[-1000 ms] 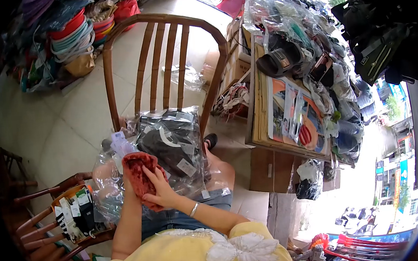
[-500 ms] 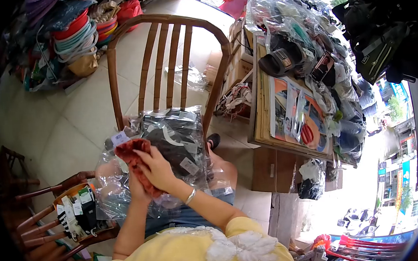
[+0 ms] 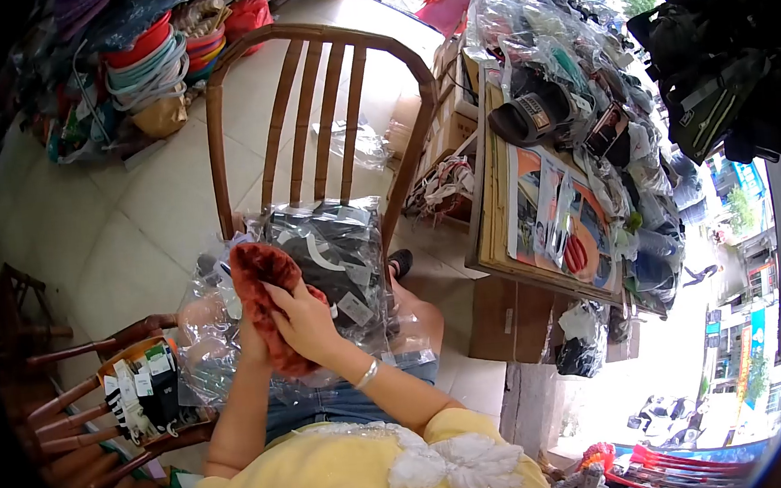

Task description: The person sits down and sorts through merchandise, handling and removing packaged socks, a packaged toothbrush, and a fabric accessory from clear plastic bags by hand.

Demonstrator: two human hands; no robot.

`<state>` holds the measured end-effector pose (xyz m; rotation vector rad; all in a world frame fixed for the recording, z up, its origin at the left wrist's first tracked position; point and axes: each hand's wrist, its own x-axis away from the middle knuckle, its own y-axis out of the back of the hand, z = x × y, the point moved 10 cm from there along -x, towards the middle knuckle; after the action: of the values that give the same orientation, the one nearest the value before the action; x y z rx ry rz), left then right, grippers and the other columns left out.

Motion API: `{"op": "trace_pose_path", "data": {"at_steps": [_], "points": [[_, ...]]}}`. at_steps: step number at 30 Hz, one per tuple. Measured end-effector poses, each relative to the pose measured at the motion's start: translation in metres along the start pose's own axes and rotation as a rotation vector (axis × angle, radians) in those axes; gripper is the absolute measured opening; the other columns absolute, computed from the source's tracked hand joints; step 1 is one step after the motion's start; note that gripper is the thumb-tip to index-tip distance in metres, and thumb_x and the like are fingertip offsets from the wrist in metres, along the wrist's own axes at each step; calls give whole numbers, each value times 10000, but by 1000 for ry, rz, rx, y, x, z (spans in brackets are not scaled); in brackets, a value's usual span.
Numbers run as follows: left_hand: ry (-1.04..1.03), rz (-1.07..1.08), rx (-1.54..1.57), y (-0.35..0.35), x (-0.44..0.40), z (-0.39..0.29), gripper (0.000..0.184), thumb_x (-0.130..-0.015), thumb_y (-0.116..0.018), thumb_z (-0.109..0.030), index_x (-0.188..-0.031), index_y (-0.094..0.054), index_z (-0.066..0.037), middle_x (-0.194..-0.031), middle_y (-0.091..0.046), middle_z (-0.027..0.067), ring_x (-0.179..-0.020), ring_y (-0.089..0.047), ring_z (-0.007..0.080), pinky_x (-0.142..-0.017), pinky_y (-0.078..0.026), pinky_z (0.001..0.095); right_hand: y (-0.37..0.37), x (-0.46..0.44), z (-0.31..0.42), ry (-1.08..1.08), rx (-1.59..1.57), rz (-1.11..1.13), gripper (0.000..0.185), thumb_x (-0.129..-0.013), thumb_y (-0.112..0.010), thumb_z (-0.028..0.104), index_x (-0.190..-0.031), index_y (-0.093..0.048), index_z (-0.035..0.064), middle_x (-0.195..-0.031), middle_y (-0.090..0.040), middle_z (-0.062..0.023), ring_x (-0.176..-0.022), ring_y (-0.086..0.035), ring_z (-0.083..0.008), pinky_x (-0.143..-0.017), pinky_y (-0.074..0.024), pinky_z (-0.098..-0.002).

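Both hands are on a rust-red plush fabric piece (image 3: pixel 264 268) above my lap; its exact kind is unclear. My right hand (image 3: pixel 308 326), with a bracelet on its wrist, presses the fabric from the right, fingers closed on it. My left hand (image 3: pixel 253 343) grips it from the left, mostly covered by the cloth. Beneath and around the hands, clear plastic bags (image 3: pixel 207 359) lie over my legs. Just beyond, a plastic-wrapped pack of dark goods (image 3: pixel 341 257) rests against the chair in front.
A wooden chair (image 3: pixel 423 72) faces me. To the left, another wooden chair (image 3: pixel 132 336) holds a box of packaged socks (image 3: pixel 150 391). At right, a table (image 3: pixel 487 190) carries slippers (image 3: pixel 527 118) and many bagged goods. Stacked basins (image 3: pixel 143 66) stand at upper left.
The red fabric has opened out and looks larger, rising higher above the hands. The white label beside it is now mostly hidden. Both hands stay close together on it.
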<state>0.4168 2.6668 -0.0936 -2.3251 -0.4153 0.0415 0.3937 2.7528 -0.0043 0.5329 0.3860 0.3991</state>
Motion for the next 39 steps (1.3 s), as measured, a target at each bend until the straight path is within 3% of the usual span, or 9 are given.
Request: {"op": "trace_pose_path", "data": {"at_steps": [2, 4, 5, 14, 20, 21, 30, 34, 39], "points": [[196, -37, 41, 23, -6, 14, 566, -945, -375, -509, -1338, -382, -102, -1217, -527, 93, -1121, -513, 260, -981, -409, 386, -21, 16, -11, -22, 31, 70, 374, -817, -572, 125, -1190, -545, 101, -1225, -484, -214, -931, -571, -392, -758, -490, -422], [289, 331, 364, 13, -9, 17, 552, -935, -396, -522, -1267, -427, -82, -1065, -578, 123, -1011, -566, 283, -897, -466, 414, -38, 41, -16, 31, 72, 134, 329, -831, -559, 163, -1155, -555, 107, -1197, -501, -204, -833, -589, -374, -673, -492, -432], [338, 35, 213, 32, -4, 21, 562, -923, -397, -552, -1184, -473, -60, -913, -584, 122, -842, -596, 275, -747, -512, 403, -39, 51, -15, 1, 62, 155, 328, -831, -558, 157, -1156, -556, 111, -1187, -505, -202, -828, -591, -367, -659, -493, -426], [131, -186, -58, 55, -31, -22, 587, -964, -276, -533, -1293, -431, -72, -1123, -565, 78, -867, -561, 151, -682, -472, 290, -49, 98, -23, 1, 136, 360, 287, -819, -552, 127, -1101, -602, 126, -1128, -555, -170, -798, -611, -342, -653, -503, -410], [182, -350, 76, 41, -28, -31, 563, -974, -276, -502, -1289, -426, -60, -1160, -569, 120, -941, -583, 214, -758, -493, 374, 23, 54, -64, -146, -288, -25, 324, -794, -569, 49, -1112, -598, 102, -1143, -529, -193, -1014, -555, -369, -847, -462, -385], [201, -121, 48, 43, -27, -14, 447, -990, -338, -394, -1239, -461, -43, -1127, -585, 114, -978, -579, 197, -801, -495, 362, 29, 38, -50, -117, -249, -17, 325, -787, -572, 42, -1105, -598, 101, -1111, -529, -189, -993, -553, -373, -834, -460, -394], [69, -72, -431, 20, 30, 22, 314, -966, -432, -146, -1245, -472, -6, -1162, -564, 56, -1026, -541, 130, -898, -436, 280, 47, -43, -15, -18, -133, -287, 271, -791, -537, 12, -1049, -601, 61, -1027, -522, -197, -904, -545, -395, -792, -460, -392], [37, -153, -265, 31, 18, 9, 347, -965, -441, -165, -1266, -450, 6, -1188, -551, 67, -1051, -532, 145, -926, -415, 282, 27, -35, 17, 154, 81, -123, 318, -794, -629, 138, -1102, -576, 76, -1072, -498, -216, -952, -538, -405, -798, -465, -413], [-24, -322, -305, 84, -18, -28, 263, -968, -441, -149, -1195, -506, -32, -1060, -588, 42, -880, -560, 121, -797, -464, 261, -16, 34, -8, -39, -212, 179, 378, -815, -650, 171, -1161, -530, 76, -1175, -490, -210, -976, -552, -411, -813, -471, -391]]}}
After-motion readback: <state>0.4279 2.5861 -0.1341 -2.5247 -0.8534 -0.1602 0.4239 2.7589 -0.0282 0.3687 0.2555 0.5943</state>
